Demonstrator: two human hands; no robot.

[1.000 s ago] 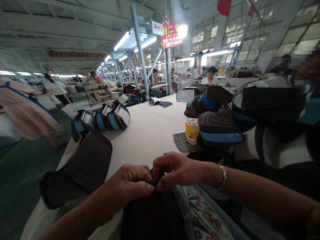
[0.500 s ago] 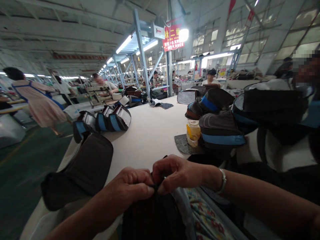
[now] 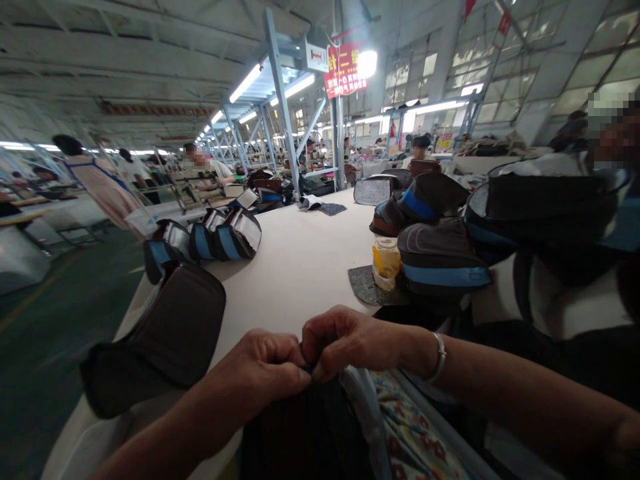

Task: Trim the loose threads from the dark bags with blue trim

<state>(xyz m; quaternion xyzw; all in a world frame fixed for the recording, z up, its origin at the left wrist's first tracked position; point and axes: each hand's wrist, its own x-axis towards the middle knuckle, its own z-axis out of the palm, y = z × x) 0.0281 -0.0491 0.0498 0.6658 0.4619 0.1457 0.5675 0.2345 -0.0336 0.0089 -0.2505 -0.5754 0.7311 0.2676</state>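
A dark fabric piece [image 3: 300, 433], probably part of a bag, hangs below my hands at the near table edge. My left hand [image 3: 265, 367] pinches its top edge between thumb and fingers. Right against it, my right hand [image 3: 345, 343] pinches the same edge, thumb tip close to the left thumb. A bracelet circles the right wrist. The exact spot between the fingertips is hidden. Beside the dark fabric runs a pale grey edging [image 3: 367, 407], and next to that lies flower-patterned cloth [image 3: 410, 427] in my lap area.
On the white table [image 3: 295, 267], a dark bag shell [image 3: 165, 333] and several black-and-blue ones stand left. To the right are a yellow-and-clear container [image 3: 386, 263] on a grey felt piece [image 3: 363, 283], and stacked bags [image 3: 443, 257]. A person [image 3: 97, 177] walks at left; others sit farther back.
Both hands stay pinched together at the fabric edge, the right one shifted slightly up and left. The person walking at left has moved farther away.
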